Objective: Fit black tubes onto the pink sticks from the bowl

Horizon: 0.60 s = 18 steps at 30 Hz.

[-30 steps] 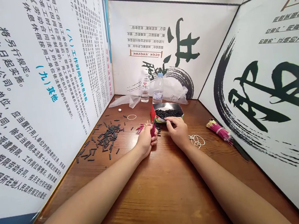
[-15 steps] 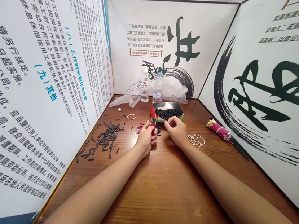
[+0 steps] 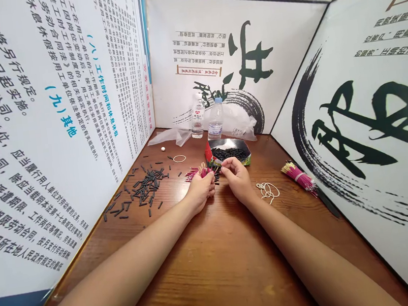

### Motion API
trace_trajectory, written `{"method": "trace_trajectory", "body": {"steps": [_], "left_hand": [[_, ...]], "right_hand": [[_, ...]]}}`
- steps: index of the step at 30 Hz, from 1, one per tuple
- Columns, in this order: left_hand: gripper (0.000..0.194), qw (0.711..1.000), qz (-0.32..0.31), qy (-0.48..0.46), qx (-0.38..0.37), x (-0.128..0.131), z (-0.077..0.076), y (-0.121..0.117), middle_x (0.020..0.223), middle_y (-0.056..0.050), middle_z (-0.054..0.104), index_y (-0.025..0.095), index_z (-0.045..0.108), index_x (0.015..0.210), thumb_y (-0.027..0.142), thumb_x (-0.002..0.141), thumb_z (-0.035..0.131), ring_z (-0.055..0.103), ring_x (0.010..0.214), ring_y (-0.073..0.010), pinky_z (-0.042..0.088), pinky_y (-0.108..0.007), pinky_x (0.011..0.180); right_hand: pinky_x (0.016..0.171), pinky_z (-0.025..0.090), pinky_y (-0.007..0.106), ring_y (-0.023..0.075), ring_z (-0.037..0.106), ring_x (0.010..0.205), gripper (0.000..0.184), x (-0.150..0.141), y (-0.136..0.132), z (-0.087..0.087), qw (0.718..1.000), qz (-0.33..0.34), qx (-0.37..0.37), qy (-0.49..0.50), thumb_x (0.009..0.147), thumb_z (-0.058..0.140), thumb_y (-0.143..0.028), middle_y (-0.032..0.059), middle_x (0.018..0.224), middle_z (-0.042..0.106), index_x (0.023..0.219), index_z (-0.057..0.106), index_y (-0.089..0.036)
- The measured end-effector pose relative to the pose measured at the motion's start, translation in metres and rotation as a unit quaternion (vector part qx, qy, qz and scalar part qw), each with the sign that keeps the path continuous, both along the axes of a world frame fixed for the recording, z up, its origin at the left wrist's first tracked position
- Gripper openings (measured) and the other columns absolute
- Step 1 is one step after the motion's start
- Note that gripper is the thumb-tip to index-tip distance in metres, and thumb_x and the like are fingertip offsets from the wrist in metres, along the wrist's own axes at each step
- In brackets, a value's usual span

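Bundle of thin magenta wires with gold-coloured tips [image 3: 203,168] is gripped in the left hand [image 3: 202,192], its fingers curled round. The right hand [image 3: 237,176], just beside, has thumb and forefinger nearly together; whether they pinch anything cannot be told. Beyond it: open cardboard box [image 3: 231,143] of short black tubes [image 3: 231,156]. Right of it: thin white loops [image 3: 268,192]. Left of the left hand: scattered black tubes [image 3: 150,185].
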<state>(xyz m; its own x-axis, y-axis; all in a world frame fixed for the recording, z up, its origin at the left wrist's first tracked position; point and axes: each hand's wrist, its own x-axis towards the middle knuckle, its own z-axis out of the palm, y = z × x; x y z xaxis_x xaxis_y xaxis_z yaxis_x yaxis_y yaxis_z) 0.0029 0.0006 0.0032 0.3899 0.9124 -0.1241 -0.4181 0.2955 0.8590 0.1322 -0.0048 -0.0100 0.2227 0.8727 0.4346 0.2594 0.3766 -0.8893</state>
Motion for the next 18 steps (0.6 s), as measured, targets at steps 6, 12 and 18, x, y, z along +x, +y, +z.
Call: {"method": "trace_trajectory", "body": {"steps": [6, 12, 18], "left_hand": [[0.022, 1.000, 0.000, 0.003, -0.002, 0.0008, -0.0004, 0.0008, 0.060, 0.008, 0.039, 0.020, 0.039, 0.079, 0.020, 0.078, 0.061, 0.025, 0.039, -0.0010, 0.012, -0.015, 0.038], [0.022, 1.000, -0.005, 0.011, 0.002, 0.0013, -0.0030, 0.0021, 0.060, 0.009, 0.038, 0.020, 0.039, 0.082, 0.021, 0.079, 0.061, 0.023, 0.038, -0.0011, 0.011, -0.015, 0.038], [0.024, 1.000, -0.015, 0.012, 0.016, 0.0017, -0.0077, 0.0044, 0.059, 0.010, 0.036, 0.021, 0.039, 0.082, 0.024, 0.078, 0.062, 0.021, 0.039, -0.0013, 0.011, -0.015, 0.037]], "right_hand": [[0.068, 0.046, 0.029, 0.0163, 0.055, 0.070, 0.018, 0.0001, 0.0002, -0.0005, 1.000, -0.016, 0.004, -0.012, 0.080, 0.054, -0.037, 0.0000, 0.075, 0.057, 0.089, 0.052, -0.021], [0.067, 0.045, 0.030, 0.0163, 0.055, 0.068, 0.018, -0.0004, -0.0008, 0.0011, 1.000, -0.014, 0.007, -0.001, 0.080, 0.055, -0.036, -0.0011, 0.072, 0.057, 0.090, 0.052, -0.021], [0.066, 0.043, 0.029, 0.0161, 0.055, 0.068, 0.019, 0.0004, 0.0002, -0.0009, 1.000, -0.012, 0.001, 0.014, 0.079, 0.057, -0.036, -0.0016, 0.071, 0.057, 0.091, 0.052, -0.021]]}}
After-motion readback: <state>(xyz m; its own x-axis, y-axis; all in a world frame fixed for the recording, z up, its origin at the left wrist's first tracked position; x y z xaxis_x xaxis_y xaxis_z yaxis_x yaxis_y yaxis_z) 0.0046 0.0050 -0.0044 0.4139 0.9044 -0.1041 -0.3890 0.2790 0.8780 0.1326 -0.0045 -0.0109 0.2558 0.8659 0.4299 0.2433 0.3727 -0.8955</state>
